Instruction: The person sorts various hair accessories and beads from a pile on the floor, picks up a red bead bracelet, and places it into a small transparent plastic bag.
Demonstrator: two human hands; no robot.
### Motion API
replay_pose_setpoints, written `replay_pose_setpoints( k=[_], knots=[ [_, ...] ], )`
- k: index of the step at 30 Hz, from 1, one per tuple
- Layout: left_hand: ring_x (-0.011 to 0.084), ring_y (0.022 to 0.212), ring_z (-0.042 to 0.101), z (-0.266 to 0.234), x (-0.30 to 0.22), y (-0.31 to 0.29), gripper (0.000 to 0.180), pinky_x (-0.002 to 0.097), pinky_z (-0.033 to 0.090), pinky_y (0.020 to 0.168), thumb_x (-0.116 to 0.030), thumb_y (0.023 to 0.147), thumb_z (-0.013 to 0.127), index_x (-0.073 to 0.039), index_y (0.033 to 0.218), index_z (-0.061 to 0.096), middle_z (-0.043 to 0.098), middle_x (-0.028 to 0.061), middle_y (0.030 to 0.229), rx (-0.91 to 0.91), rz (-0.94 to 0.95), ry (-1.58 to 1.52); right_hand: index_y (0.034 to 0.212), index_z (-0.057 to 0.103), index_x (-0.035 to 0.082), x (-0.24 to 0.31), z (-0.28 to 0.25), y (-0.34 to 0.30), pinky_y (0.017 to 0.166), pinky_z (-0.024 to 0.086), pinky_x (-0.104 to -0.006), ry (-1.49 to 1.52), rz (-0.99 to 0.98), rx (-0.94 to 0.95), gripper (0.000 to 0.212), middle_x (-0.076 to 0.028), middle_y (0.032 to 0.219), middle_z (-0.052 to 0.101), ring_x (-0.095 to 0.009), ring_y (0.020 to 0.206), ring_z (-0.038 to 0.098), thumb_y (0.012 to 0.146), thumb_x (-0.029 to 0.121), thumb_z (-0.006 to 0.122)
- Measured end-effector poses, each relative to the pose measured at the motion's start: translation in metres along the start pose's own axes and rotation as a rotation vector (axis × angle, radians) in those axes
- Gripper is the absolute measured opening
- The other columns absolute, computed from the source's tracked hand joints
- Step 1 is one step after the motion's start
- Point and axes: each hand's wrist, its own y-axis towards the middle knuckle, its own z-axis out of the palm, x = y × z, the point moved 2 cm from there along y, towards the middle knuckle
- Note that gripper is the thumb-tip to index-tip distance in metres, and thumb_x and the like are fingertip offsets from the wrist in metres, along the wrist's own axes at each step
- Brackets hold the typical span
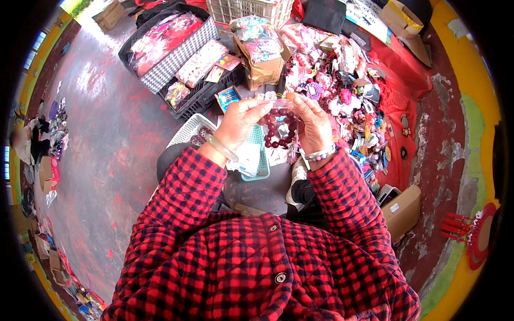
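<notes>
A dark red beaded bracelet (269, 132) hangs in a small clear plastic bag (280, 103) in front of my chest. My left hand (238, 123) pinches the bag's top edge on the left between thumb and fingers. On the other side, my right hand (315, 125) pinches the same top edge. Below the hands, a light blue plastic basket (263, 163) holds white pieces, perhaps clear bags. Beside it, a white basket (184, 130) contains dark beaded items, partly hidden by my left arm.
A large heap of hair accessories and trinkets (348, 101) covers red cloth at the right. Ahead stand an open cardboard box (266, 72) of packaged goods and a black patterned crate (176, 56). A cardboard box (402, 211) lies at my right; scattered goods (48, 128) line the left wall.
</notes>
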Motion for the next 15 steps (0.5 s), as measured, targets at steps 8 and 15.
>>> replay_pose_setpoints(
  k=[8, 15],
  knots=[
    [0.0082, 0.074, 0.057, -0.002, 0.0, 0.0, 0.019, 0.0219, 0.045, 0.066, -0.012, 0.086, 0.057, 0.002, 0.097, 0.063, 0.064, 0.0045, 0.083, 0.065, 0.129, 0.27, 0.085, 0.062, 0.003, -0.008, -0.009, 0.002, 0.064, 0.042, -0.0214, -0.172, 0.121, 0.092, 0.01, -0.003, 0.078, 0.063, -0.009, 0.069, 0.055, 0.077, 0.009, 0.066],
    [0.0108, 0.07, 0.06, 0.002, -0.008, -0.006, 0.013, 0.0246, 0.046, 0.062, -0.01, 0.081, 0.06, 0.002, 0.084, 0.065, 0.065, 0.0087, 0.077, 0.051, 0.226, 0.431, 0.078, 0.061, 0.001, -0.008, -0.013, 0.002, 0.065, 0.046, -0.022, -0.232, 0.122, 0.109, 0.006, -0.004, 0.075, 0.062, -0.011, 0.068, 0.057, 0.074, -0.003, 0.063]
  ],
)
